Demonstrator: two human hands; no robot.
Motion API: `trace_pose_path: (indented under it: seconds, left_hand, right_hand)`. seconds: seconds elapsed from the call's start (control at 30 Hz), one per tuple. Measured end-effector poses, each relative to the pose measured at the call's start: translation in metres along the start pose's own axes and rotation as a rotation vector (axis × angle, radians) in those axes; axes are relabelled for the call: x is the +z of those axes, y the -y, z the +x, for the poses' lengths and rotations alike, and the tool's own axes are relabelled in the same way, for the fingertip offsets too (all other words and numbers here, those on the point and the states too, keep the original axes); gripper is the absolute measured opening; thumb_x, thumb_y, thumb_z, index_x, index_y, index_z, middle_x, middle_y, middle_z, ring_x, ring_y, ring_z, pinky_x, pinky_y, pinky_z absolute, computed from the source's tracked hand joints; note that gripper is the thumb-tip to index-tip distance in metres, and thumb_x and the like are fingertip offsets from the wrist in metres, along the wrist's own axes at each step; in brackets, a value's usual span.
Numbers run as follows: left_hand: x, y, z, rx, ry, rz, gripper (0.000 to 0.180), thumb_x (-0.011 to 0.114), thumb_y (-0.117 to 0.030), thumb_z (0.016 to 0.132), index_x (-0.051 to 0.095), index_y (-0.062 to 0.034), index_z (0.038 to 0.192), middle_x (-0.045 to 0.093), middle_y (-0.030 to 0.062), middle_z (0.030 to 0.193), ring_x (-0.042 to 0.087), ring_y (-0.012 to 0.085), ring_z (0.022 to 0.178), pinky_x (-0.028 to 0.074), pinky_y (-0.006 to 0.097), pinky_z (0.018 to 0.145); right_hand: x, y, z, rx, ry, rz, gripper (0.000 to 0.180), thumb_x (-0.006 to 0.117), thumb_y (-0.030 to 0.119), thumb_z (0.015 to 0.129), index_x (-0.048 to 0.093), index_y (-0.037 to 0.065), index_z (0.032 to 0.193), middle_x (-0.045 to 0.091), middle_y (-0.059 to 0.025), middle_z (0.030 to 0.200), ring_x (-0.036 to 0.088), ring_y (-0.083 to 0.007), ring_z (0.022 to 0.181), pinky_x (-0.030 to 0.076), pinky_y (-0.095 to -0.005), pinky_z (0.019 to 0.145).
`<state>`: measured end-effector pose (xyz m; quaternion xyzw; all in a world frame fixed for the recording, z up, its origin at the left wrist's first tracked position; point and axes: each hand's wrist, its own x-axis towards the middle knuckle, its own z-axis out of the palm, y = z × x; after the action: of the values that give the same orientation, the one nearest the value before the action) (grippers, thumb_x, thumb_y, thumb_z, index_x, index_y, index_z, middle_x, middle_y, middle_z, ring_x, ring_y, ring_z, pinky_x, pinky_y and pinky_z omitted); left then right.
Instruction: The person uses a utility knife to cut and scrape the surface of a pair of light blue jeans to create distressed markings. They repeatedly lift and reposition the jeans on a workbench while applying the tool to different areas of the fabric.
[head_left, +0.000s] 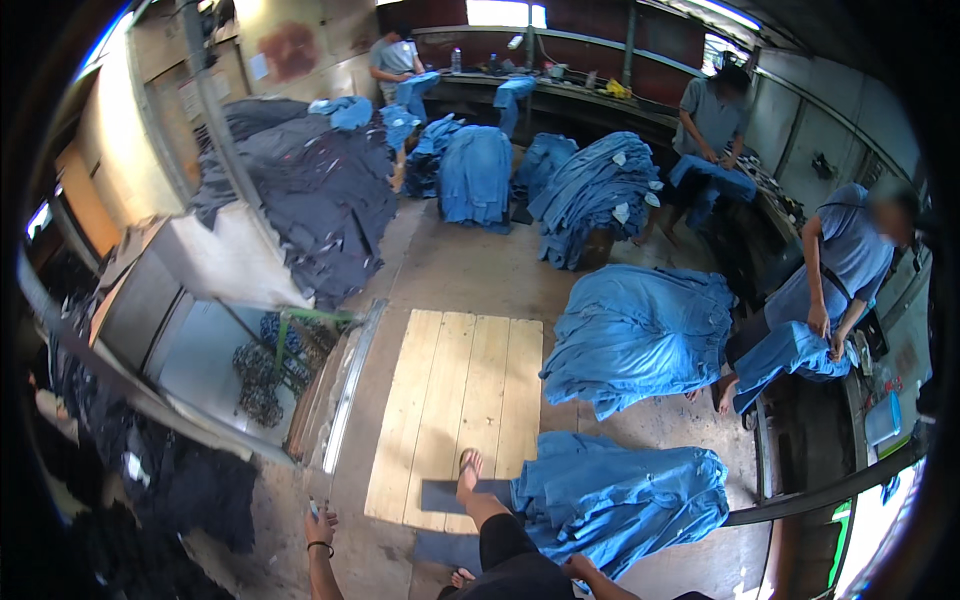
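My left hand (320, 527) is held out low at the left, over the floor, with a dark band at its wrist. Its fingers are closed round a small slim object (313, 507) with a pale tip, too small to name. By my right thigh is my right hand (577, 567), its fingers curled and partly hidden, so any hold cannot be made out. Beside that hand lies a heap of blue denim garments (620, 495). One of my feet (469, 470) stands on pale wooden boards (425, 400), by a dark mat (440, 495).
More blue denim piles (640, 335) stand ahead and right. Dark garments (335, 190) are heaped at the far left. A floor opening with a metal edge (350, 395) lies left of the boards. Three people work at benches; the nearest person (850, 250) handles denim at the right.
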<state>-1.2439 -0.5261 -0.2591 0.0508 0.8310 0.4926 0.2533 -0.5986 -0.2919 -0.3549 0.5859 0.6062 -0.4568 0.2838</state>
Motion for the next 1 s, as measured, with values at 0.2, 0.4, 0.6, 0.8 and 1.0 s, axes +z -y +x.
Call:
trace_pose_path:
  seconds: [0.2, 0.4, 0.6, 0.8, 1.0]
  left_hand:
    - [0.13, -0.063, 0.09, 0.023, 0.298, 0.468, 0.028, 0.056, -0.027, 0.105, 0.064, -0.0005, 0.1, 0.072, 0.0117, 0.074, 0.073, 0.0224, 0.066, 0.053, 0.037, 0.052]
    - [0.254, -0.135, 0.146, -0.517, 0.403, 0.347, 0.021, 0.057, -0.018, 0.102, 0.066, 0.0004, 0.105, 0.068, 0.0152, 0.072, 0.065, 0.0259, 0.055, 0.049, 0.041, 0.044]
    - [0.371, -0.259, 0.294, -0.414, 0.452, 0.47, 0.019, 0.059, -0.017, 0.101, 0.067, -0.0015, 0.106, 0.064, 0.0128, 0.068, 0.061, 0.0258, 0.05, 0.047, 0.04, 0.041]
    - [0.549, -0.425, 0.498, -0.101, 0.476, 0.666, 0.02, 0.063, -0.021, 0.099, 0.07, -0.0032, 0.106, 0.059, 0.0103, 0.064, 0.059, 0.0255, 0.049, 0.047, 0.043, 0.043]
    - [0.83, -0.614, 0.583, 0.343, 0.571, 1.205, 0.041, 0.063, -0.037, 0.099, 0.073, -0.0027, 0.118, 0.074, 0.0255, 0.114, 0.07, 0.0405, 0.113, 0.054, 0.05, 0.097]
  right_hand:
    - [-0.065, 0.136, 0.123, -0.339, -0.241, 0.237, 0.045, 0.065, 0.049, 0.091, 0.08, 0.009, 0.103, 0.077, -0.0211, 0.109, 0.074, -0.0377, 0.105, 0.059, -0.0494, 0.091]
    - [-0.277, 0.24, 0.153, -0.107, -0.572, 0.795, 0.029, 0.072, 0.03, 0.093, 0.077, 0.004, 0.105, 0.079, -0.0116, 0.086, 0.078, -0.0239, 0.079, 0.06, -0.038, 0.075]
    - [-0.411, 0.287, 0.195, 0.013, -0.813, 0.738, 0.027, 0.073, 0.031, 0.089, 0.078, 0.006, 0.098, 0.078, -0.0114, 0.081, 0.077, -0.0271, 0.073, 0.06, -0.0373, 0.075]
    - [-0.467, 0.325, 0.287, 0.323, -0.657, 0.7, 0.031, 0.067, 0.036, 0.084, 0.08, 0.009, 0.091, 0.077, -0.0166, 0.079, 0.077, -0.032, 0.074, 0.062, -0.0426, 0.073]
    - [-0.56, 0.403, 0.322, 0.374, -0.609, 0.921, 0.04, 0.076, 0.047, 0.085, 0.081, 0.01, 0.102, 0.079, -0.0172, 0.093, 0.078, -0.0346, 0.092, 0.061, -0.0439, 0.082]
